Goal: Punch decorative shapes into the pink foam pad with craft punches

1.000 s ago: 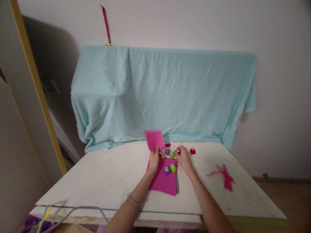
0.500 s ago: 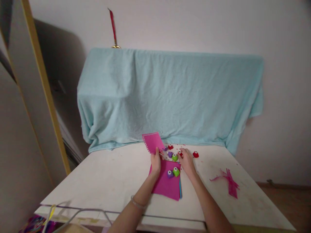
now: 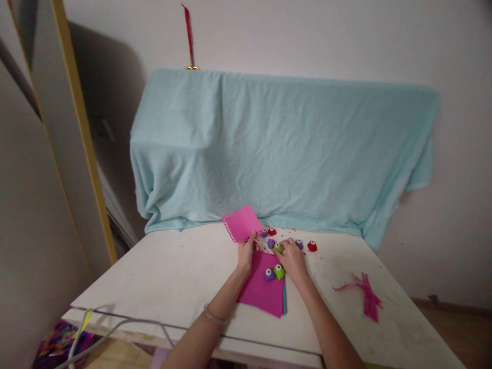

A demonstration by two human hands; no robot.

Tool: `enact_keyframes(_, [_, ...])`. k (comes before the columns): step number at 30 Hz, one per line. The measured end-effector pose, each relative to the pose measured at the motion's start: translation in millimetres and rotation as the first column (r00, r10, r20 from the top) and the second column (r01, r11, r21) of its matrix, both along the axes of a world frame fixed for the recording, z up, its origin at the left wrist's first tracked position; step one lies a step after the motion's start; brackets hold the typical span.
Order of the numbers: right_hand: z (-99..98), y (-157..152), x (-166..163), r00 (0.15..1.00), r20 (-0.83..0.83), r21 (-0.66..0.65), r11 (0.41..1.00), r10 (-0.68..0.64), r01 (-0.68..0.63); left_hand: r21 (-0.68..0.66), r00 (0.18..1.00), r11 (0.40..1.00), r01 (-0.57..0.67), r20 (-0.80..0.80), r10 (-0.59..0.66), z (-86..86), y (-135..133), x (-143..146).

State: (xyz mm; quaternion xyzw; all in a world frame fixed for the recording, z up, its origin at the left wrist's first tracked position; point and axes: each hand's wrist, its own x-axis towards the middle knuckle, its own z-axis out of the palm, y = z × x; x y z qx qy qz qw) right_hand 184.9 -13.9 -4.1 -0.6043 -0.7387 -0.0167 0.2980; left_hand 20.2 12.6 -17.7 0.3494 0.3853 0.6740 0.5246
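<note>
My left hand point(image 3: 245, 253) pinches a pink sheet point(image 3: 241, 223) with a punched white-dotted edge and holds it tilted above the white table point(image 3: 172, 282). My right hand point(image 3: 292, 257) rests fingers down on a small green punch point(image 3: 278, 247) among several little punches: purple point(image 3: 299, 244), red point(image 3: 312, 246) and red point(image 3: 272, 231). A stack of pink sheets point(image 3: 261, 289) lies under both hands, with a purple punch point(image 3: 269, 274) and a green punch point(image 3: 279, 271) on top of it.
A light blue cloth point(image 3: 284, 148) drapes a bulky thing at the back of the table. Pink paper scraps point(image 3: 365, 294) lie at the right. A yellow-edged panel point(image 3: 77, 128) stands at the left. Cables point(image 3: 115, 330) hang off the table's front left edge.
My right hand has slid left from a red punch onto the green punch. The pink sheet in my left hand tilted further left. The camera view shifted slightly.
</note>
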Motion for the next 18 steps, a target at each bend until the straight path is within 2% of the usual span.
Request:
enact_keyframes(3, [-1.9,-0.1,1.4,1.000,0.010,-0.015,1.000,-0.020,0.020,0.059,0.989,0.988,0.139,0.045,-0.142,6.1,-5.1,1.4])
enact_keyframes(6, [0.0,-1.4,0.2,1.000,0.011,-0.010,1.000,-0.023,0.023,0.068,0.978,0.977,0.201,0.037,-0.203,11.3,-11.5,4.0])
enact_keyframes(10, [4.6,-2.9,-1.5,0.998,-0.046,0.032,0.999,-0.034,0.036,0.088,0.978,0.974,0.208,-0.044,-0.205,14.8,-17.1,6.6])
enact_keyframes(13, [8.2,-1.3,0.1,0.978,-0.210,0.071,0.997,-0.009,0.024,0.088,0.978,0.977,0.192,-0.101,-0.183,16.2,-19.7,7.7])
enact_keyframes(15, [10.5,1.2,2.0,0.907,-0.418,0.060,0.998,0.046,-0.023,0.051,0.972,0.979,0.198,-0.143,-0.189,17.3,-21.4,8.3])
enact_keyframes(16, [11.6,2.6,2.9,0.836,-0.543,0.045,0.997,0.078,-0.064,0.035,0.967,0.979,0.199,-0.167,-0.191,17.8,-22.4,8.6])
enact_keyframes(18, [13.7,5.5,4.4,0.628,-0.768,0.027,0.986,0.127,-0.166,0.019,0.958,0.980,0.198,-0.217,-0.189,18.2,-24.0,9.0])
